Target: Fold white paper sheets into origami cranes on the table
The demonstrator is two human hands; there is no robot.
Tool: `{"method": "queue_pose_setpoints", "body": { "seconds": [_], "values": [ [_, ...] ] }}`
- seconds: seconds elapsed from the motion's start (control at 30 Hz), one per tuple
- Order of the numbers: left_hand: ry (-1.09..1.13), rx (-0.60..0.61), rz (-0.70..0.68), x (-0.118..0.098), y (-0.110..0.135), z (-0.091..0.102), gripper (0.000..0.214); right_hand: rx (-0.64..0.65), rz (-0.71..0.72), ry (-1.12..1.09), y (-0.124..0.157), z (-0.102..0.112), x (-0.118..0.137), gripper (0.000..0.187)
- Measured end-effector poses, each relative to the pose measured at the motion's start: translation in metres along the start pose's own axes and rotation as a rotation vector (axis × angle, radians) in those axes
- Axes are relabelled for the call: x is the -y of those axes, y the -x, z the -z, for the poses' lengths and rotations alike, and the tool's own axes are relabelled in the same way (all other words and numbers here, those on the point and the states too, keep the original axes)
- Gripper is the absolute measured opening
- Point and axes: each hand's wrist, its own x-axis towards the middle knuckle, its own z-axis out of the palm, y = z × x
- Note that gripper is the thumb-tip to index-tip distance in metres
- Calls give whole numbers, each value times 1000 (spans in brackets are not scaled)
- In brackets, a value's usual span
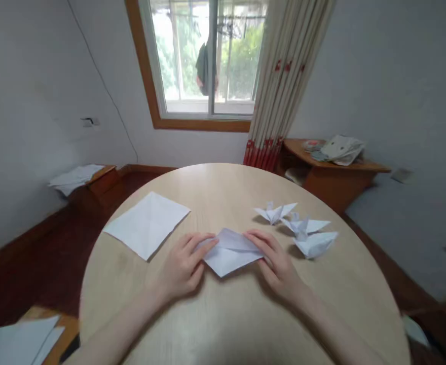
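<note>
**Left hand [185, 263] and right hand [278, 261] pinch a folded sheet [228, 256] of white paper between them**

Nearest, at the lower left, loose white sheets [20, 339] lie on a wooden surface beside the round table [215, 324]. Both bare forearms reach in from the near edge over its pale wood-grain top.

The folded sheet is around the middle of the tabletop, with one point toward the person and a creased flap at the far side. The left hand grasps its left corner, fingertips over the upper side; the right hand grasps the right corner, fingers on the flap and thumb lower down.

To the left, apart from the left hand, a creased square sheet [147, 225] lies flat near the table's edge. Just beyond the right hand, three white origami cranes [316, 246] stand close together.

Past the table, more white papers [76, 177] rest on a low wooden cabinet [103, 185] at left. At right, a wooden corner desk [329, 175] bears a pale cloth bag [342, 149]. A cream curtain [280, 86] with red patterning hangs beside the sliding window [208, 109]. Beyond the glass hangs a dark shape [202, 68], perhaps a garment, too blurred to be sure, with greenery [244, 56] behind.
</note>
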Motion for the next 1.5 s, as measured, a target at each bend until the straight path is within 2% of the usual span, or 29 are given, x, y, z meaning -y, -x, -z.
{"method": "queue_pose_setpoints", "body": {
  "seconds": [0.2, 0.33, 0.53, 0.67, 0.8, 0.9, 1.07, 1.27, 1.4, 1.5],
  "values": [
    [19, -64, 21, 6, 2, -6, 63, -59, -73, -146, -1, -1, 2, 62],
    [79, -126, 28, 8, 3, -9, 63, -86, -138, -165, -4, 1, 5, 49],
    [156, -181, 112, 10, 5, -13, 57, -74, -28, -110, -7, 1, 4, 41],
    [208, -231, 185, 10, 4, -16, 44, -70, 13, -100, -7, 0, 2, 37],
    [246, -276, 240, 8, 2, -17, 15, -119, 27, -45, -8, 0, 4, 35],
    [245, -295, 283, 6, 2, -18, 11, -164, 10, -28, -7, -1, 6, 27],
    [220, -266, 287, 2, 5, -22, 19, -176, 78, 23, -4, -5, 9, 24],
    [229, -135, 171, -4, 1, -21, 30, -194, 140, 51, -2, -8, 12, 27],
    [222, -46, 111, -6, -1, -20, 33, -230, 120, 41, -2, -9, 14, 26],
    [180, -13, 72, -5, 0, -22, 43, -252, 93, 34, -2, -9, 16, 24]
  ]
}}
